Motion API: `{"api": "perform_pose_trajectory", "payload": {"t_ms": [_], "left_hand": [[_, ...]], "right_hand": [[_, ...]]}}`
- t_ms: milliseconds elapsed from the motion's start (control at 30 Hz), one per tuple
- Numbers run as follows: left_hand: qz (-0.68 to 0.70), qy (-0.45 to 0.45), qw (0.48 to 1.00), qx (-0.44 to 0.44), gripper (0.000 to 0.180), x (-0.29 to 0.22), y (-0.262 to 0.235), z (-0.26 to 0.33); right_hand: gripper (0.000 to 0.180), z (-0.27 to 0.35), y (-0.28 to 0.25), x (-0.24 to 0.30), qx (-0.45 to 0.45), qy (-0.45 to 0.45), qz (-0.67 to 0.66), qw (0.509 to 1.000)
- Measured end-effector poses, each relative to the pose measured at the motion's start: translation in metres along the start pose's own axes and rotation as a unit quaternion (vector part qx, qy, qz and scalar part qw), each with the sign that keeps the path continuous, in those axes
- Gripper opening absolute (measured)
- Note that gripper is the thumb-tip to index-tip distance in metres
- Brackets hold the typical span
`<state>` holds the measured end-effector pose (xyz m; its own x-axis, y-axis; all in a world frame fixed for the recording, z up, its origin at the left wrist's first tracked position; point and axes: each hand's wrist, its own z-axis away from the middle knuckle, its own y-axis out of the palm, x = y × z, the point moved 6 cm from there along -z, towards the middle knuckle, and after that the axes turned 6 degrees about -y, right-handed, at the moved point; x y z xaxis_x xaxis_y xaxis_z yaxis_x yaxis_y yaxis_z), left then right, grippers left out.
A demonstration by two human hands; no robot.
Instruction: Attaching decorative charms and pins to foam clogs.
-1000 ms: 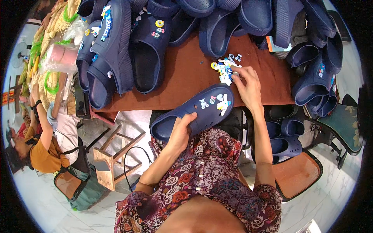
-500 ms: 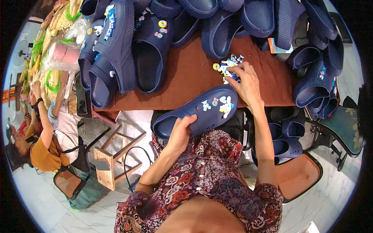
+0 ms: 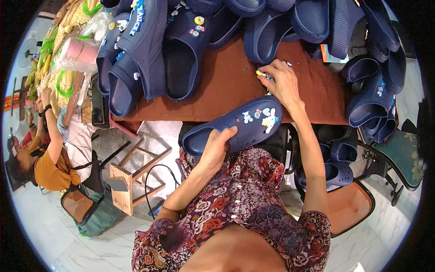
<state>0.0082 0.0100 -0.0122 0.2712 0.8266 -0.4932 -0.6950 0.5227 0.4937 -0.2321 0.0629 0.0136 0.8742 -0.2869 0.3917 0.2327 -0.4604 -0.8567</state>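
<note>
A dark blue clog [image 3: 244,124] is tilted above my lap, its toe pointing right. My left hand [image 3: 217,147] grips it, with the thumb on top near the strap. Charms sit in the toe's holes: a grey-white figure, a pink and white candy, a pale heart and a white rabbit-like figure [image 3: 270,119]. Over the brown cloth, my right hand [image 3: 282,84] is curled with its fingers closed round small shoe charms [image 3: 269,76]. Yellow and white bits show between thumb and fingertips; the hand hides most of the pile.
Many blue clogs [image 3: 183,68] crowd the back and left of the brown-covered table [image 3: 226,86]; more hang over its right edge. A wooden stool [image 3: 122,195] and an orange-seated chair [image 3: 346,208] stand nearby. Another person [image 3: 52,158] works at the far left.
My right hand has closed in over the charm pile, covering most of it. The clog stays in my left hand, and the whole view has shifted slightly.
</note>
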Motion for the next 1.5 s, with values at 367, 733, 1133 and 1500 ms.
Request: {"api": "perform_pose_trajectory", "payload": {"t_ms": [367, 733, 1133, 1500], "left_hand": [[-0.02, 0.027, 0.999, 0.032, 0.026, -0.005, 0.013, 0.008], [-0.095, 0.113, 0.987, 0.061, 0.025, -0.007, 0.029, 0.006], [-0.095, 0.11, 0.987, 0.062, 0.018, -0.016, 0.035, 0.003], [-0.19, 0.129, 0.972, 0.042, 0.019, -0.009, 0.034, 0.003]], "right_hand": [[0.02, 0.026, -0.052, 0.03, -0.058, -0.005, -0.095, 0.994], [0.023, 0.047, -0.06, 0.085, 0.02, -0.044, -0.156, 0.987], [0.026, 0.064, -0.048, 0.103, -0.029, -0.093, -0.109, 0.989], [0.023, 0.063, -0.053, 0.106, -0.005, -0.102, -0.101, 0.99]]}}
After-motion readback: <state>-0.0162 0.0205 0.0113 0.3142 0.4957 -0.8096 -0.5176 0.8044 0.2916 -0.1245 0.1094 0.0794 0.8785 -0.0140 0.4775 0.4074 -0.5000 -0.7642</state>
